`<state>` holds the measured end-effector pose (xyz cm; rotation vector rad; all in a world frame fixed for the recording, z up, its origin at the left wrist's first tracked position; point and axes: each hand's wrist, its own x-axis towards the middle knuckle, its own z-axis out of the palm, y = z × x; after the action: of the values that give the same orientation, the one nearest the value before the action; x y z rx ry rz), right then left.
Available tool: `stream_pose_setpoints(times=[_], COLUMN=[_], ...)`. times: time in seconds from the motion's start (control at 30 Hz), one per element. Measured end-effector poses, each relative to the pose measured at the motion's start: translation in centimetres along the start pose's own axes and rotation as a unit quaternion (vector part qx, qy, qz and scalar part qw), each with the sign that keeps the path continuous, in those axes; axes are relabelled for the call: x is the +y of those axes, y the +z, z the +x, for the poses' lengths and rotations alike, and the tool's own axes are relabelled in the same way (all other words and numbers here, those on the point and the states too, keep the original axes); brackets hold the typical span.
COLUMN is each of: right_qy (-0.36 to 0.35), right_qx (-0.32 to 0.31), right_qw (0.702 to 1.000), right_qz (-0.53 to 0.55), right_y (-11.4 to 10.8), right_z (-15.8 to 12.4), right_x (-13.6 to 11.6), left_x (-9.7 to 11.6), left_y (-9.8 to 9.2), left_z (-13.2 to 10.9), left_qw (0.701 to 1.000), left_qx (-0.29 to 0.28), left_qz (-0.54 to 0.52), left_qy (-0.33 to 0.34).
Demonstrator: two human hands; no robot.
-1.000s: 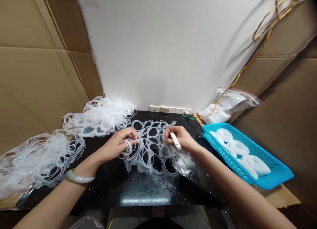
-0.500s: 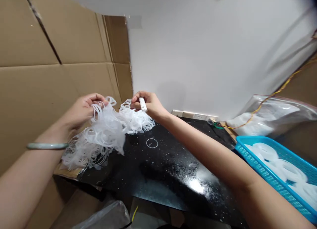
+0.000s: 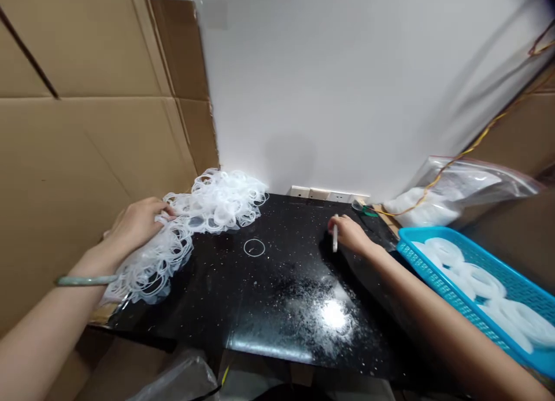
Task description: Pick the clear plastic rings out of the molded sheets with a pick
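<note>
My left hand (image 3: 141, 222) is down at the left heap of thin translucent white rings (image 3: 158, 265), fingers curled with some of the white material between them. A pale bracelet circles that wrist. More rings (image 3: 228, 199) lie piled against the cardboard and wall, joining the left heap. My right hand (image 3: 349, 233) is low over the back right of the black tabletop (image 3: 281, 262), closed around a narrow, flat white object (image 3: 335, 239) whose kind I cannot make out. One loose ring (image 3: 254, 248) lies flat on the tabletop between the hands.
On the right, a blue plastic basket (image 3: 459, 291) holds several white coils (image 3: 481, 279). Behind it sit a clear bag (image 3: 451, 184) with white contents and a yellow cable (image 3: 481, 136). A socket strip (image 3: 329, 195) runs along the wall; cardboard (image 3: 108, 141) stands at left.
My left hand has lowered the bunch of rings onto the left heap. My right hand has moved right and down, away from the pile, still with the white object. The view has shifted slightly.
</note>
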<state>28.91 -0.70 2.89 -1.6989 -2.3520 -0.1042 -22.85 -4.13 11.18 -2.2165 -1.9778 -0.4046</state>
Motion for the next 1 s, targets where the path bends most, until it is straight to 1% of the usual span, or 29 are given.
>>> stream_pose_setpoints(times=[0.03, 0.07, 0.1, 0.17, 0.23, 0.27, 0.33, 0.4, 0.43, 0.5, 0.53, 0.6, 0.67, 0.73, 0.77, 0.8, 0.83, 0.87, 0.9, 0.93, 0.97, 1.0], right_qy=[0.011, 0.019, 0.025, 0.031, 0.036, 0.042, 0.055, 0.064, 0.065, 0.064, 0.061, 0.050, 0.045, 0.053, 0.064, 0.078, 0.095, 0.113, 0.129, 0.142, 0.149, 0.153], right_qx=[-0.009, -0.017, -0.023, -0.029, -0.029, -0.027, -0.024, -0.022, -0.020, -0.012, -0.008, -0.003, -0.008, -0.021, -0.028, -0.032, -0.034, -0.032, -0.029, -0.025, -0.022, -0.020], right_qw=[1.000, 0.999, 0.998, 0.996, 0.995, 0.995, 0.994, 0.994, 0.994, 0.994, 0.995, 0.996, 0.997, 0.997, 0.996, 0.995, 0.994, 0.992, 0.989, 0.987, 0.985, 0.983], right_qz=[-0.025, -0.044, -0.058, -0.078, -0.086, -0.088, -0.090, -0.088, -0.086, -0.083, -0.083, -0.077, -0.064, -0.050, -0.047, -0.045, -0.047, -0.052, -0.062, -0.075, -0.087, -0.099], right_y=[0.3, 0.5, 0.8, 1.1, 1.4, 1.4, 1.3, 1.1, 0.9, 0.5, 0.3, -0.2, -0.5, -0.6, -0.6, -0.6, -0.5, -0.4, -0.3, -0.2, -0.1, 0.0], right_z=[-1.1, -2.1, -2.9, -4.0, -4.6, -4.8, -5.1, -5.4, -5.6, -6.0, -6.2, -6.5, -6.6, -6.6, -6.6, -6.6, -6.6, -6.7, -6.7, -6.8, -6.9, -6.9], right_x=[1.5, 2.6, 3.6, 4.6, 5.0, 5.0, 4.8, 4.4, 4.2, 3.7, 3.4, 2.6, 1.9, 1.4, 1.3, 1.4, 1.5, 1.8, 2.1, 2.5, 2.8, 3.2], left_x=[1.6, 3.4, 5.3, 9.0, 11.9, 12.9, 14.0, 14.2, 14.1, 13.3, 12.6, 10.2, 6.7, 2.3, 0.1, -2.0, -3.7, -4.9, -5.7, -6.0, -5.8, -5.1], left_y=[0.7, 1.4, 2.2, 4.0, 5.8, 6.5, 7.7, 8.1, 8.0, 7.3, 6.5, 4.5, 1.9, -0.4, -1.3, -1.9, -2.3, -2.5, -2.5, -2.4, -2.3, -2.1], left_z=[0.2, 0.3, 0.5, 0.8, 1.0, 1.1, 1.2, 1.2, 1.1, 1.0, 1.0, 1.1, 1.5, 2.0, 2.1, 2.2, 2.1, 1.9, 1.6, 1.2, 0.9, 0.6], left_qw=[0.999, 0.992, 0.981, 0.949, 0.932, 0.927, 0.926, 0.926, 0.926, 0.927, 0.929, 0.938, 0.967, 0.985, 0.989, 0.988, 0.983, 0.979, 0.979, 0.979, 0.979, 0.980], left_qx=[0.013, -0.004, -0.038, -0.151, -0.220, -0.237, -0.248, -0.250, -0.253, -0.258, -0.259, -0.251, -0.198, -0.164, -0.147, -0.144, -0.148, -0.155, -0.150, -0.144, -0.138, -0.131], left_qz=[-0.033, -0.078, -0.125, -0.180, -0.181, -0.175, -0.162, -0.153, -0.149, -0.141, -0.137, -0.128, -0.106, -0.040, -0.002, 0.035, 0.074, 0.098, 0.109, 0.119, 0.123, 0.121], left_qy=[0.041, 0.094, 0.143, 0.209, 0.226, 0.230, 0.235, 0.238, 0.237, 0.234, 0.227, 0.200, 0.116, 0.019, -0.015, -0.040, -0.075, -0.092, -0.083, -0.083, -0.082, -0.083])
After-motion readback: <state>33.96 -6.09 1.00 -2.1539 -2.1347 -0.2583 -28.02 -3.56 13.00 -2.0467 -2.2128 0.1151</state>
